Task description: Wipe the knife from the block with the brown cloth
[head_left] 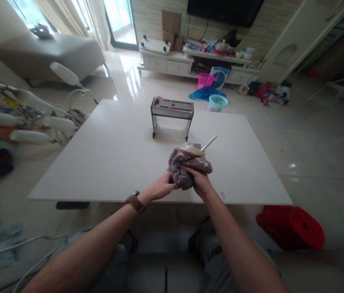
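Brown, fuzzy cloth (187, 169) is bunched around a white-handled tool (208, 143) above the white table's (99, 162) near edge. The left hand (162, 186) and right hand (201, 183) both curl their fingers into it, gripping from below. It looks soft, light and yielding, safest held by the bundle. A grey rack (172, 118) stands behind; beyond it, glossy tiled floor (297, 134).

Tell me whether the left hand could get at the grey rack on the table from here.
Probably yes: the table between the left hand and the grey rack is bare, but that hand is gripping the brown cloth.
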Tool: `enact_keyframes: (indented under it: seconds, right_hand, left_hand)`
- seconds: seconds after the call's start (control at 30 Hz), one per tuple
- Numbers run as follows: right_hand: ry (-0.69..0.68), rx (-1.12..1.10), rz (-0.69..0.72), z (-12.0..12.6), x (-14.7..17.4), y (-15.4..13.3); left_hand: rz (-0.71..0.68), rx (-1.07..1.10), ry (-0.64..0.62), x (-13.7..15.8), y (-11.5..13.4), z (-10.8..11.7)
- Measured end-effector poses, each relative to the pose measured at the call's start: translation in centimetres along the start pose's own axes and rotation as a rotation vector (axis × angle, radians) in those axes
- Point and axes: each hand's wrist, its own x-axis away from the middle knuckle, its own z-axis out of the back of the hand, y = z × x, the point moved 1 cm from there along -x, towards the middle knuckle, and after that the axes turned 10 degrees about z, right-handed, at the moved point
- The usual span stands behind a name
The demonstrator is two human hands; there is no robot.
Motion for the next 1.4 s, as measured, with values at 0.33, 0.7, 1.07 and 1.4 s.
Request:
enact_keyframes:
  seconds: [0.33, 0.7, 1.07, 1.4]
  right_hand:
    - [-0.025, -0.008, 0.017, -0.01, -0.03, 0.11]
    - [-0.012, 0.006, 0.007, -0.08, -0.05, 0.19]
    - [-0.01, 0.017, -0.006, -0.06, -0.1, 0.28]
    - [0.003, 0.001, 0.001, -0.08, -0.08, 0.32]
  left_hand:
    - [0.004, -0.046, -0.015, -0.04, -0.01, 0.19]
    - [0.001, -0.065, -0.015, -0.05, -0.11, 0.14]
    - [0.043, -0.038, -0.039, 0.17, 0.21, 0.07]
    - [0.056, -0.002, -0.031, 0.3, 0.3, -0.1]
